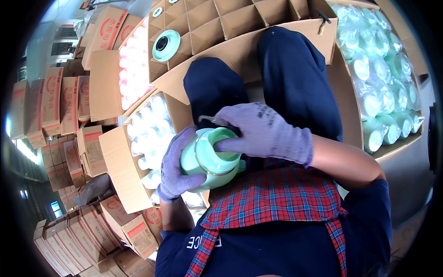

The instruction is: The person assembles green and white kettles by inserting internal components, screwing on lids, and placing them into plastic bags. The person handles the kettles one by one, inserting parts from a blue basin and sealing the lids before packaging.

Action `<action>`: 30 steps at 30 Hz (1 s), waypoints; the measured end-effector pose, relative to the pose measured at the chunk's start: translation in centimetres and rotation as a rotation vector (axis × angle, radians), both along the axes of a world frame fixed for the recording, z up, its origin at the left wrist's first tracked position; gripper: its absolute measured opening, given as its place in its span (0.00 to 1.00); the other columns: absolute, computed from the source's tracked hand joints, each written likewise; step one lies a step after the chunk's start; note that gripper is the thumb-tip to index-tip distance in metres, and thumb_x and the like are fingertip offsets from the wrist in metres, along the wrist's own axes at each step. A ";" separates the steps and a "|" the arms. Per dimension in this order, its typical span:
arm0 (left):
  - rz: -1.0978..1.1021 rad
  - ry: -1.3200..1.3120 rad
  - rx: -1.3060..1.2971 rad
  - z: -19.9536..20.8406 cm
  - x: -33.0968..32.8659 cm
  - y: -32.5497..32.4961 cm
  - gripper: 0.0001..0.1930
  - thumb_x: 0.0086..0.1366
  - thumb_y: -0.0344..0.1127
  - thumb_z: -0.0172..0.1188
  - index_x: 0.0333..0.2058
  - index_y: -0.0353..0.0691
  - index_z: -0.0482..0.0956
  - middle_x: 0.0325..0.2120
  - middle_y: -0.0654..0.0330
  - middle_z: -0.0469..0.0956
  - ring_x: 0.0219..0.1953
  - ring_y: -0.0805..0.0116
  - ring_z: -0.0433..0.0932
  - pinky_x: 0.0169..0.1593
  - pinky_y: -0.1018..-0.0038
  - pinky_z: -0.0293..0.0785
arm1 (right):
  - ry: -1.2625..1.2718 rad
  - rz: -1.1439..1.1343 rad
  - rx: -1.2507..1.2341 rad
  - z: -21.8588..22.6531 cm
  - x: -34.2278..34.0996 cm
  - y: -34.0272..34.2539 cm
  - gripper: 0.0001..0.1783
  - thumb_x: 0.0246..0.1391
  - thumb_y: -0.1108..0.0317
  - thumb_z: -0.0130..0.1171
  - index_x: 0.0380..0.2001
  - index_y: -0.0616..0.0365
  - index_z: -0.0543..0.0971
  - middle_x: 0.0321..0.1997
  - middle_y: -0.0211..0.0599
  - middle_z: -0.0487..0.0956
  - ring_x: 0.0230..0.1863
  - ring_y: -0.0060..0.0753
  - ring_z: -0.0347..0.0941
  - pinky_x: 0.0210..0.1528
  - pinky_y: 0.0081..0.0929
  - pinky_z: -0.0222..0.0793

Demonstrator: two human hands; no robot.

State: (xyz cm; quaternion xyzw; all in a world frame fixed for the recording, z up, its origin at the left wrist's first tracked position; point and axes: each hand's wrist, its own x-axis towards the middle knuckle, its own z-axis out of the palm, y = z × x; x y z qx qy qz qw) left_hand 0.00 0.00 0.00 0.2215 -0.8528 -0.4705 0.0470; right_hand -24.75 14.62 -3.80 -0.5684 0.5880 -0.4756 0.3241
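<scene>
A glossy mint-green jug point(210, 165) with a wide round mouth and a thin metallic ring around its shoulder is tilted in front of my lap. My left hand point(177, 168), in a pale purple glove, wraps around its side. My right hand point(260, 134), gloved alike with dark smudges on the back, is closed at the mouth, its thumb inside the opening and its other fingers over the rim. A small curved metal piece point(207, 118) shows by the right fingertips; whether it belongs to the jug I cannot tell.
Ahead stands a carton with cardboard dividers point(203, 30), a mint-green round part with a black centre point(174, 40) in one cell. Bagged mint-green pieces point(385, 87) fill a carton at right. Left are cartons of white pieces point(150, 124) and pink pieces point(134, 64), with stacked boxes point(69, 101) beyond.
</scene>
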 end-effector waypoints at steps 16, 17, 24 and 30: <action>0.007 0.170 0.007 -2.0 1.6 0.8 0.56 0.42 0.64 0.76 0.63 0.32 0.69 0.63 0.36 0.67 0.63 0.43 0.71 0.64 0.55 0.67 | 0.240 -0.042 -0.009 1.3 -0.8 3.1 0.16 0.62 0.59 0.59 0.47 0.58 0.79 0.37 0.41 0.78 0.33 0.38 0.77 0.35 0.32 0.75; 0.012 0.165 -0.006 -2.0 1.6 0.9 0.56 0.41 0.63 0.77 0.63 0.31 0.69 0.63 0.36 0.67 0.63 0.43 0.71 0.64 0.55 0.67 | 0.347 -0.044 0.012 1.6 -1.0 3.2 0.14 0.63 0.59 0.55 0.44 0.57 0.80 0.35 0.41 0.77 0.34 0.39 0.78 0.36 0.35 0.75; -0.012 0.133 -0.131 -1.6 1.2 1.2 0.54 0.39 0.59 0.78 0.62 0.29 0.70 0.61 0.35 0.69 0.62 0.41 0.72 0.63 0.55 0.69 | 0.820 0.007 -0.412 2.1 -0.7 3.1 0.16 0.43 0.62 0.62 0.37 0.53 0.82 0.34 0.31 0.75 0.35 0.32 0.75 0.36 0.33 0.73; 0.021 0.090 -0.155 -1.0 0.2 1.9 0.53 0.39 0.55 0.77 0.61 0.28 0.71 0.61 0.35 0.70 0.62 0.42 0.73 0.63 0.56 0.70 | 0.971 -0.060 -0.412 2.3 -0.9 2.2 0.13 0.41 0.65 0.65 0.34 0.55 0.84 0.32 0.30 0.75 0.36 0.31 0.76 0.37 0.32 0.74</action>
